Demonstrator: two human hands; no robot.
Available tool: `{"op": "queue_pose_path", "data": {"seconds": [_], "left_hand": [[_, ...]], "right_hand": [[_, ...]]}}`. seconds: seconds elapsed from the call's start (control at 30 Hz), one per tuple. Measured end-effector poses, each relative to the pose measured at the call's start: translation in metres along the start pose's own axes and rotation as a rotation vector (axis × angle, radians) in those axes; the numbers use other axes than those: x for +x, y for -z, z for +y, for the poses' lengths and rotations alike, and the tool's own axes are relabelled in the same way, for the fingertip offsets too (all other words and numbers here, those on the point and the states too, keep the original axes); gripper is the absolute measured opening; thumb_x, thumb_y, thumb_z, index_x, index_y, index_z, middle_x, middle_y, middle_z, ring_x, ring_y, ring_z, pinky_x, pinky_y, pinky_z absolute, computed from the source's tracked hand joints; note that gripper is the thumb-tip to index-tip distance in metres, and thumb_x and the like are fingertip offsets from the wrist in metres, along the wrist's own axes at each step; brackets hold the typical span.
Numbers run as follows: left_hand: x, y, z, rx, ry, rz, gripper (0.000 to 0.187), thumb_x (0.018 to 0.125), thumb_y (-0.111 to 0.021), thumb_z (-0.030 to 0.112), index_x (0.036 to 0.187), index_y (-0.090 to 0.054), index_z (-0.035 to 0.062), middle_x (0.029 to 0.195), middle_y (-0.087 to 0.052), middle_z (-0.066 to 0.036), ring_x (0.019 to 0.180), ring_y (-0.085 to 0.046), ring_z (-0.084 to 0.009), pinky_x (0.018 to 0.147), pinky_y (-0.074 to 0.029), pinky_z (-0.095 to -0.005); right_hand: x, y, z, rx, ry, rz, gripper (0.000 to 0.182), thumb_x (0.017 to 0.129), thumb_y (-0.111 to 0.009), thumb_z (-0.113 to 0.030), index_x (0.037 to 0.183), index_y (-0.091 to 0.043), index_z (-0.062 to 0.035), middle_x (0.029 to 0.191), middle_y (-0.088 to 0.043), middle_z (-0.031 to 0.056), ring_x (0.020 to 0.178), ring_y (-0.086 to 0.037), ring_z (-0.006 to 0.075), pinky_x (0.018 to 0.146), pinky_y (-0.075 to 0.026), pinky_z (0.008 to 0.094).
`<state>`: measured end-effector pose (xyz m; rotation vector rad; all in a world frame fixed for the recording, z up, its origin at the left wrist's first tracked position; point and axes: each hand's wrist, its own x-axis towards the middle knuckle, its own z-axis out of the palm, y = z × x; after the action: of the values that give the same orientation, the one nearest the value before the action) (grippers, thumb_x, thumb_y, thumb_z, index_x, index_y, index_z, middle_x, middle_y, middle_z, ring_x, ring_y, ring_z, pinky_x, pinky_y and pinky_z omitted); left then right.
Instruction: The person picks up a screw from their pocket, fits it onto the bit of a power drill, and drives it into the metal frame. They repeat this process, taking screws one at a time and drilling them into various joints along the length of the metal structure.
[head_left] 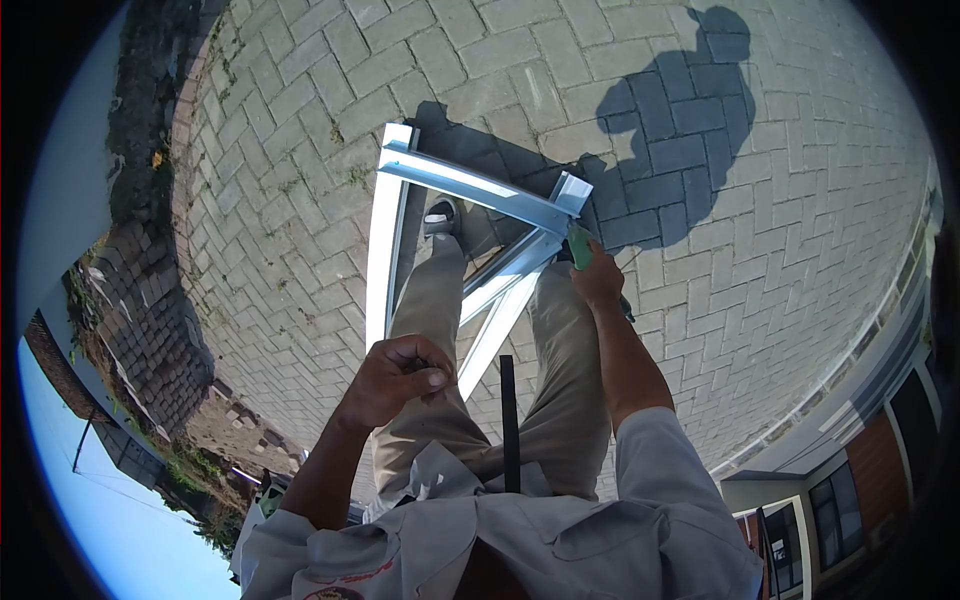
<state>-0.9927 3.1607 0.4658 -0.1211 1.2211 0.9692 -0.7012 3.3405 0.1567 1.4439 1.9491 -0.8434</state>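
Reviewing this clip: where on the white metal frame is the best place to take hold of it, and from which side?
Probably the long upright rail of the white metal frame, taken from its open outer side. It is a straight, bare bar, while the right hand with a green tool works at the far corner. The left hand hovers closed nearby.

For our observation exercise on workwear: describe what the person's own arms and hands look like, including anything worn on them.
Both arms are bare from the elbow down. The left hand and right hand wear no gloves; no watch or rings show. Short, loose sleeves of a light grey work shirt cover the upper arms; the shirt has red print near its lower left.
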Motion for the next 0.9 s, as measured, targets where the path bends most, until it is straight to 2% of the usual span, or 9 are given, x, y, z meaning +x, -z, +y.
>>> {"op": "queue_pose_path", "data": {"seconds": [0.13,0.23,0.53,0.63,0.73,0.83,0.9], "left_hand": [[0.0,0.002,-0.013,0.0,-0.063,-0.006,0.013,0.092,-0.077,0.008,0.097,-0.07,-0.0017,0.09,-0.068,-0.009,0.071,-0.064,-0.0104,0.061,-0.052,-0.0246],[-0.001,0.002,-0.018,0.03,-0.066,-0.017,0.014,0.091,-0.078,0.008,0.098,-0.071,-0.0018,0.088,-0.068,-0.008,0.069,-0.063,-0.0092,0.061,-0.051,-0.0239],[0.016,-0.01,-0.033,0.027,0.036,0.043,0.011,0.095,-0.073,0.007,0.101,-0.07,-0.0009,0.085,-0.069,-0.006,0.068,-0.064,-0.0101,0.061,-0.051,-0.0255],[0.038,-0.008,-0.052,-0.019,-0.013,0.062,0.009,0.097,-0.071,0.007,0.103,-0.069,0.0004,0.084,-0.069,-0.006,0.069,-0.064,-0.0104,0.062,-0.051,-0.0258],[0.061,-0.009,-0.062,-0.051,0.011,0.1,0.012,0.101,-0.067,0.013,0.103,-0.069,0.0012,0.086,-0.069,-0.005,0.07,-0.063,-0.0106,0.064,-0.05,-0.0256],[0.093,-0.002,-0.08,-0.123,0.023,0.098,0.018,0.104,-0.064,0.021,0.103,-0.067,0.0039,0.087,-0.066,-0.003,0.071,-0.062,-0.0109,0.065,-0.049,-0.0257],[0.113,0.0,-0.088,-0.191,0.029,0.105,0.019,0.105,-0.063,0.024,0.103,-0.065,0.0052,0.087,-0.065,-0.002,0.072,-0.061,-0.0109,0.066,-0.049,-0.0257]], "right_hand": [[0.005,-0.006,0.004,0.043,-0.001,0.003,0.073,0.077,-0.081,-0.034,0.143,-0.054,-0.0189,0.108,-0.072,0.0216,0.1,-0.073,0.0402,0.088,-0.058,0.0518],[0.01,-0.014,0.009,0.077,0.033,0.085,0.073,0.076,-0.082,-0.034,0.142,-0.055,-0.018,0.108,-0.073,0.0204,0.1,-0.073,0.0392,0.088,-0.058,0.0515],[0.001,-0.008,0.02,-0.079,0.115,0.039,0.079,0.077,-0.085,-0.034,0.146,-0.05,-0.02,0.113,-0.067,0.0205,0.1,-0.072,0.0408,0.084,-0.059,0.0524],[-0.01,-0.003,0.025,-0.155,0.205,0.034,0.081,0.077,-0.085,-0.032,0.148,-0.048,-0.0206,0.114,-0.067,0.0183,0.1,-0.072,0.0397,0.083,-0.059,0.0505],[-0.05,0.015,0.032,0.022,0.197,0.1,0.079,0.075,-0.087,-0.026,0.146,-0.053,-0.0186,0.114,-0.069,0.0186,0.101,-0.072,0.0403,0.084,-0.06,0.0491],[-0.109,0.056,0.049,0.425,0.376,0.223,0.075,0.072,-0.087,-0.016,0.142,-0.059,-0.0104,0.117,-0.071,0.0203,0.104,-0.073,0.0366,0.089,-0.06,0.0446],[-0.158,0.106,0.041,0.705,0.305,0.088,0.073,0.07,-0.087,-0.008,0.138,-0.061,-0.0007,0.121,-0.072,0.0201,0.109,-0.073,0.0287,0.095,-0.058,0.0398]]}}
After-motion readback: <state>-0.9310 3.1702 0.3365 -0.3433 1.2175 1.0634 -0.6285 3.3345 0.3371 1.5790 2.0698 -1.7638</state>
